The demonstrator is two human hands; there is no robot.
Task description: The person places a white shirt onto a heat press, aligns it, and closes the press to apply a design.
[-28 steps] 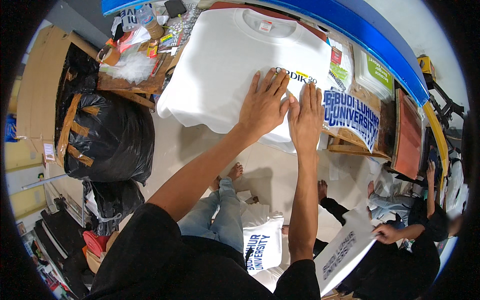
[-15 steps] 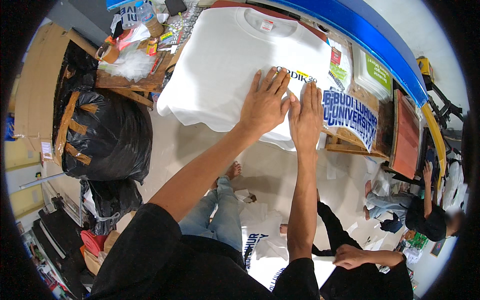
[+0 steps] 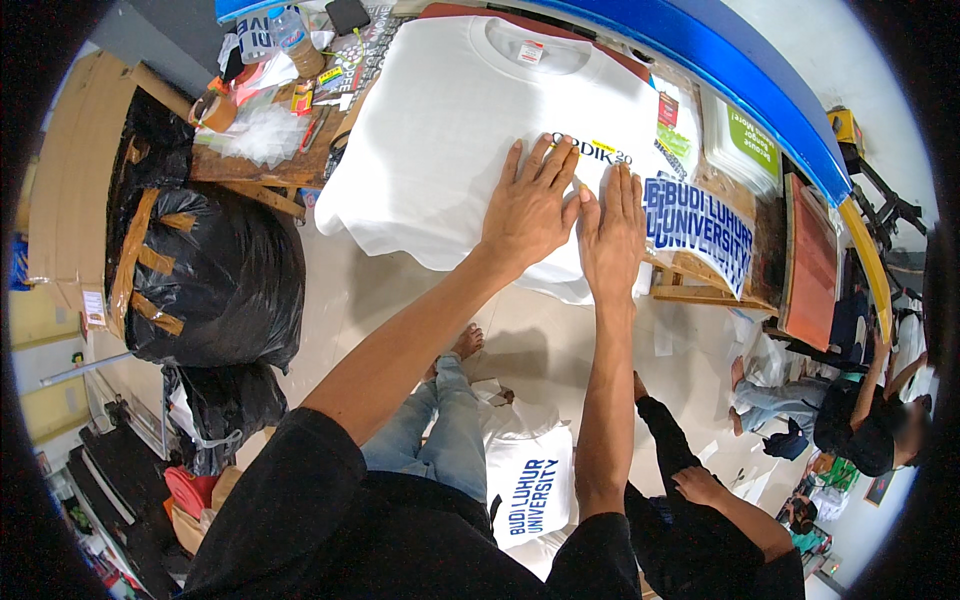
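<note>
A white T-shirt (image 3: 430,130) lies spread out with its neckline at the far side. My left hand (image 3: 532,210) rests flat on it, fingers stretched over the lower edge of a small dark-and-yellow chest print (image 3: 592,150). Beside it, my right hand (image 3: 612,240) also presses flat, fingertips just below the print's right end. The thumbs nearly meet, and neither hand grips anything. Right of my right hand, printed sheets with large blue lettering (image 3: 705,230) hang partly over the table edge.
A wooden table (image 3: 225,160) at the left bears a bottle (image 3: 298,45), tape roll (image 3: 214,108) and clear plastic. Black bags (image 3: 220,280) stand below. A blue curved machine frame (image 3: 740,70) arches over the far right. Co-workers (image 3: 690,530) are at lower right and far right.
My hands stay in place on the T-shirt. Behind me, a white shirt with blue lettering now shows more fully, and the nearby co-worker's hand no longer holds white cloth.
</note>
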